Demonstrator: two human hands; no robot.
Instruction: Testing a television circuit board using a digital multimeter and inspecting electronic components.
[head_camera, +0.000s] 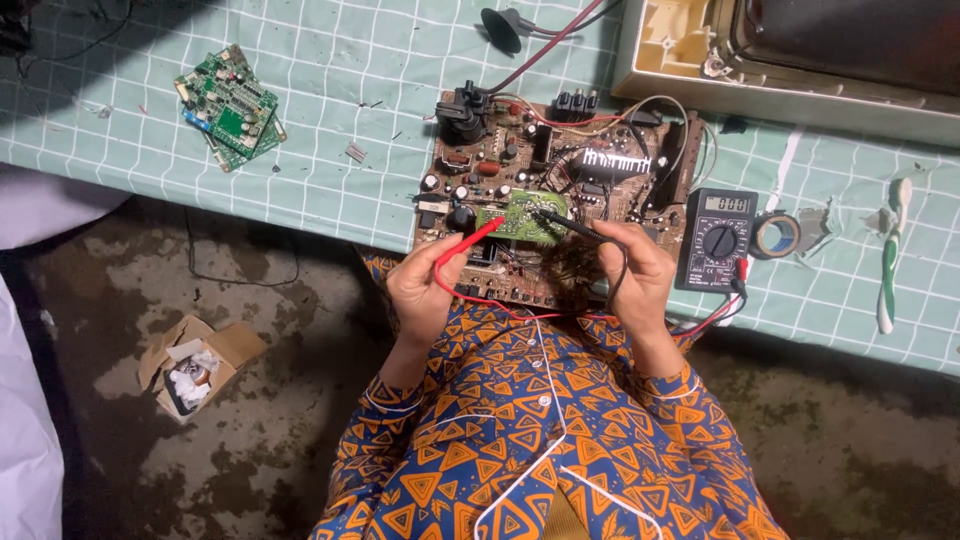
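Here left hand (425, 285) pinches red probe (470, 243), right hand (640, 275) black probe (570, 226), seemingly touching board (520, 215).

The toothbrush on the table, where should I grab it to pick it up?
Grab the toothbrush by its long green and white handle, around the middle, coming down from above. It lies flat on the checked tablecloth with bare cloth on both sides, so fingers fit either side. Its upper end lies near torn tape bits.

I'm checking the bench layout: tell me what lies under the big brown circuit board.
The big brown circuit board rests on a green checked tablecloth, its near edge overhanging. The cloth directly beneath is covered.
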